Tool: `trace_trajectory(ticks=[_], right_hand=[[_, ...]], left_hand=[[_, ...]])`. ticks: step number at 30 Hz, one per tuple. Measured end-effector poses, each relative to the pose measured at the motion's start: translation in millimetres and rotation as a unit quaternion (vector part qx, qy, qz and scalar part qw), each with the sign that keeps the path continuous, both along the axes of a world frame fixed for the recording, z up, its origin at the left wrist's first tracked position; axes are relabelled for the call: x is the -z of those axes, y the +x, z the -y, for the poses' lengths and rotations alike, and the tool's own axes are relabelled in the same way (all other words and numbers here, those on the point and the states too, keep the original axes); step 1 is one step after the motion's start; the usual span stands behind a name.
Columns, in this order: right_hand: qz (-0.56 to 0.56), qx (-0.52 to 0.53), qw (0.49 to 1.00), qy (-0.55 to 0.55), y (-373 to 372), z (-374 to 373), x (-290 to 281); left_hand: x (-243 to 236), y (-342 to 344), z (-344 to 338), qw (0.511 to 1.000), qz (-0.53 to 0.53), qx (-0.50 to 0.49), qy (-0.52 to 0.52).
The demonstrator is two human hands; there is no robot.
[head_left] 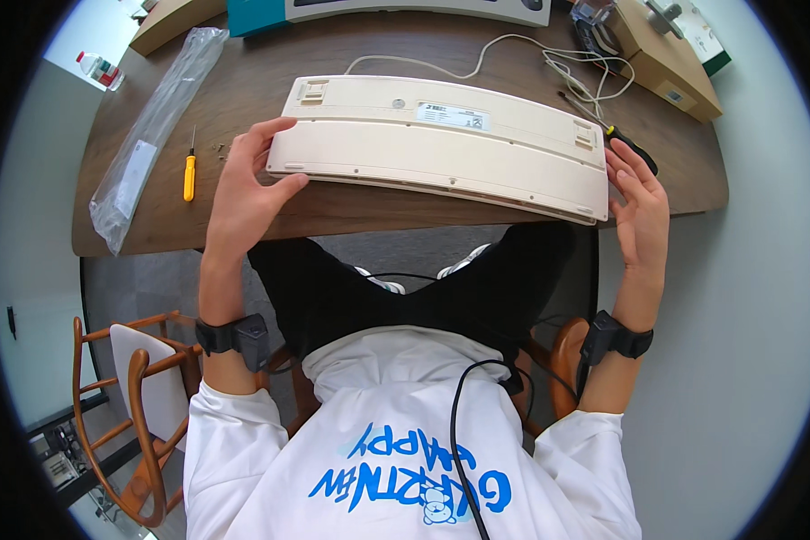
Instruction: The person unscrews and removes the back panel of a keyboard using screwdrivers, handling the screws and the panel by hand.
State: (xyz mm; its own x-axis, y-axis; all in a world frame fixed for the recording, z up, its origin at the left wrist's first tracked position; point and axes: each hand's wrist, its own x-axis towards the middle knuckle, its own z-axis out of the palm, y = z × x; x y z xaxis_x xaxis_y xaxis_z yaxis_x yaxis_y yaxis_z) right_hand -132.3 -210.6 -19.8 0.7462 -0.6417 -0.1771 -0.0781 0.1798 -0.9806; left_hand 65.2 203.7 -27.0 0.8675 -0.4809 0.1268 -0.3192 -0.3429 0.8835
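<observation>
A cream-white keyboard point(378, 148) lies underside up at the table's near edge, its label, flip feet and screw holes showing. At its left end, my left hand point(243, 189) has the thumb along the near edge and the fingers over the end, closed on it. My right hand point(641, 202) holds the opposite end, fingers pressed against the side; part of its grip is hidden behind the keyboard. A yellow-handled screwdriver point(190, 175) lies left of my left hand, beside several small screws point(222, 150). Beyond my right fingers rests a black-and-yellow screwdriver point(633, 155).
A clear plastic bag point(162, 130) stretches along the table's left side, near a small bottle point(101, 70). The keyboard's pale cable point(486, 56) curls toward a cardboard box point(670, 76) at the far right. A wooden chair point(139, 387) stands at lower left.
</observation>
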Motion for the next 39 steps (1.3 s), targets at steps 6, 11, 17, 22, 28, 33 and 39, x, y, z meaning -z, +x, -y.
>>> trace_trajectory(ticks=[6, 11, 17, 22, 28, 33, 39], right_hand=[[0.034, 0.02, 0.999, 0.015, 3, -4, -1], [0.104, -0.004, 0.993, 0.05, 3, 6, 8], [0.13, -0.011, 0.989, 0.072, 5, 0, 9], [0.136, -0.013, 0.987, 0.08, 5, 8, 22], [0.113, 0.009, 0.994, -0.009, 9, 3, 32], [0.068, 0.009, 0.994, -0.081, 9, -4, 27], [0.049, 0.006, 0.989, -0.138, 11, -8, 29]], left_hand=[[5, -5, 4, 0.996, 0.063, -0.021, 0.063], [1, -9, 7, 0.981, 0.109, -0.054, 0.151], [2, -7, 4, 0.974, 0.161, -0.039, 0.156], [0, -7, 3, 0.975, 0.148, -0.032, 0.164], [4, -8, 2, 0.966, 0.198, -0.028, 0.163], [4, -6, 1, 0.968, 0.205, -0.022, 0.144], [8, -5, 2, 0.964, 0.23, -0.035, 0.131]])
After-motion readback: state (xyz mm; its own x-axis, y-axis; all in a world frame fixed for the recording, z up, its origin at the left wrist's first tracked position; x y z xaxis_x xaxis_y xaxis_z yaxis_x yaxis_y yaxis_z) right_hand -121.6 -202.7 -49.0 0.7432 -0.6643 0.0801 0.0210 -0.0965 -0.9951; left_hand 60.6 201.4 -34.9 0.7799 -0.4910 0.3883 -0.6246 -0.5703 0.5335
